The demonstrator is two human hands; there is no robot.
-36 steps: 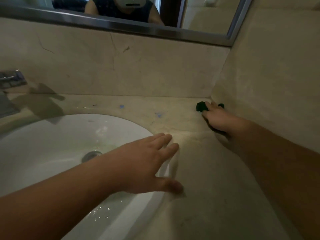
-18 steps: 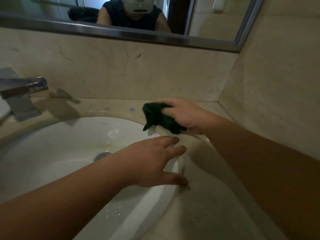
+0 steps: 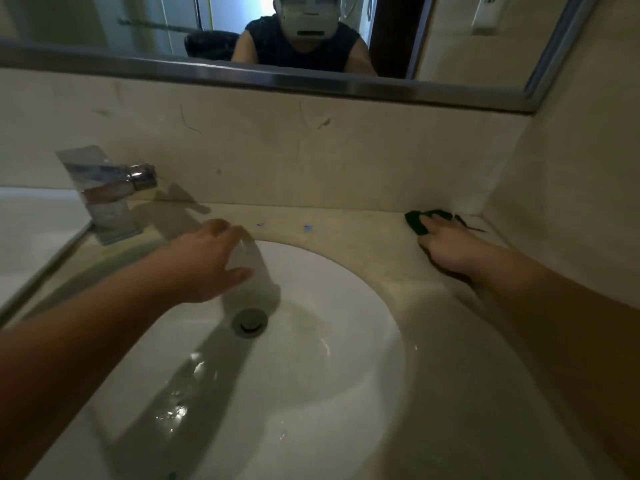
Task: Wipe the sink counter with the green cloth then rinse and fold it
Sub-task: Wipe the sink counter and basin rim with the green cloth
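The dark green cloth [image 3: 417, 221] lies pressed flat on the beige stone counter [image 3: 363, 233] in the back right corner, mostly hidden under my right hand [image 3: 446, 245], which holds it down with the fingers spread over it. My left hand [image 3: 207, 259] hovers open over the back left rim of the white sink basin [image 3: 311, 358], fingers apart and holding nothing, a short way in front of the chrome faucet [image 3: 107, 192].
The drain [image 3: 250, 321] sits in the basin's middle, with water drops lower down. Small blue marks [image 3: 307, 228] dot the counter behind the basin. A side wall [image 3: 571, 202] closes the right; a mirror [image 3: 311, 36] hangs above the backsplash.
My right hand carried the cloth from near the basin rim back into the right corner. My left hand shifted left from the basin's right rim toward the faucet. The view swung left.
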